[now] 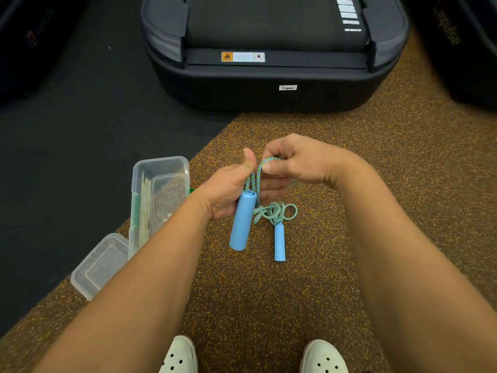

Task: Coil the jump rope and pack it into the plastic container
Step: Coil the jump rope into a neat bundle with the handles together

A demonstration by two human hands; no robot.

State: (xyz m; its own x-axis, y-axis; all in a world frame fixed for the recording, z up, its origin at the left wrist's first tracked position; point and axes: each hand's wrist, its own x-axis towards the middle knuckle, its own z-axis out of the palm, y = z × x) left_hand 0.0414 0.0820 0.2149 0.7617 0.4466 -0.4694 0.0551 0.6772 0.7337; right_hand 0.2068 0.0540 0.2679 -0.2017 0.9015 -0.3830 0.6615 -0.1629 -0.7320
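At the centre of the frame the left hand [228,189] is closed around the top of one blue handle [242,220], which hangs down from the fist, with the thumb pressing two short runs of the green-and-blue rope [256,179] against the fingers. Just to its right, the right hand [293,164] pinches the bend of that same rope between thumb and fingertips, forming the top of a loop. The rest of the rope lies on the speckled floor [269,305] below the hands in a loose tangle [275,212], with the second handle [279,243] flat beside it and pointing toward the lower edge. The clear plastic container [158,195] sits open at centre left, its lid [100,265] lying just below it. The coiling looks barely begun, since most of the rope is on the floor. To do this step well, the loops should probably be kept about as long as the handle, so the bundle matches the container's narrow shape. The left thumb would best trap each new turn while the right hand draws slack upward. The floor pile looks knotted on itself, so pulling slowly and shaking it free seems wiser than tugging, which could tighten a snag. The trailing handle will likely drag and swing as the slack shortens.
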